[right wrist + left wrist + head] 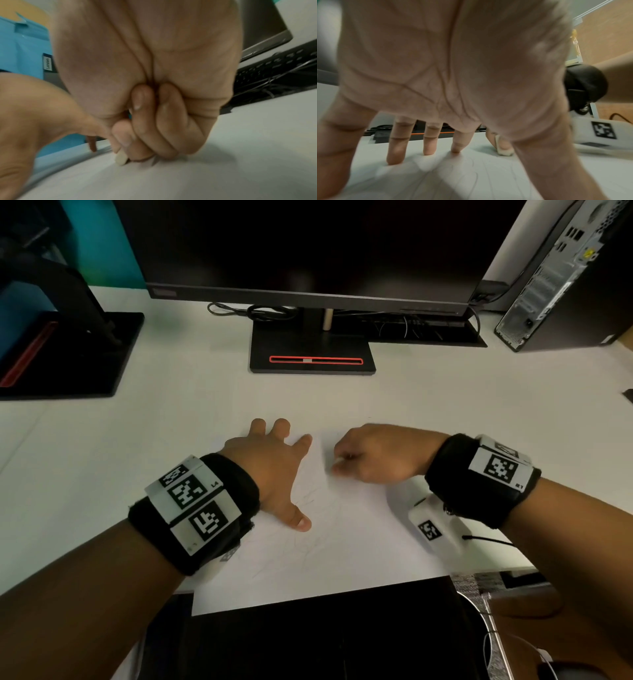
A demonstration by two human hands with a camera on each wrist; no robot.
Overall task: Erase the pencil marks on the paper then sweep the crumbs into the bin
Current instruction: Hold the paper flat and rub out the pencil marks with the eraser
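Note:
A white sheet of paper with faint pencil scribbles lies on the white desk and overhangs its front edge. My left hand lies spread on the paper's upper left, its fingertips and thumb pressing it flat. My right hand is curled and pinches a small cream eraser, whose tip touches the paper just right of the left index finger. The same eraser shows in the left wrist view. Faint pencil lines run across the sheet below the left palm.
A monitor on a black stand rises behind the paper, with cables beneath it. Another stand base sits at the far left and a computer tower at the far right. A dark bin opening lies below the desk's front edge.

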